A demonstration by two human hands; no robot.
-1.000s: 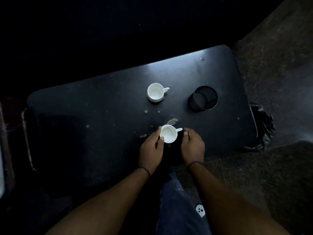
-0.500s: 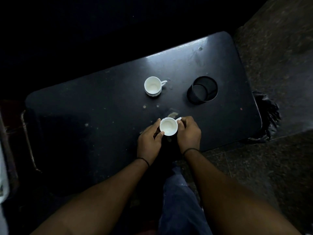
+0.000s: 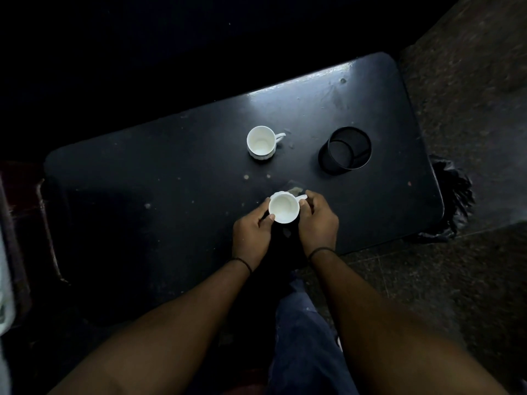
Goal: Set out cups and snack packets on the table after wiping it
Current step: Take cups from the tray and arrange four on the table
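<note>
From my remote seat, the head camera looks down on a dark table (image 3: 171,195), its top scuffed and speckled with pale marks, in a dim room. At the far left edge of the view a pale, blurred shape shows; I cannot tell what it is. Moving right, the left hand (image 3: 251,235) reaches in from below with a thin dark band at the wrist, its fingers curled against the left side of a white cup (image 3: 284,208) and the thumb at the rim. That cup sits upright near the table's front edge, empty as far as I can see, its handle pointing right. Behind it, well apart toward the middle of the table, a second white cup (image 3: 261,142) stands upright, also with its handle to the right. The right hand (image 3: 318,220), likewise banded at the wrist, closes on the near cup from the other side, fingers curled round at the handle. Farther right, a black mesh holder (image 3: 346,151) stands open-topped on the table, apart from both cups. Past the table's right end, a crumpled black bag (image 3: 453,201) lies on the speckled stone floor (image 3: 470,109).
</note>
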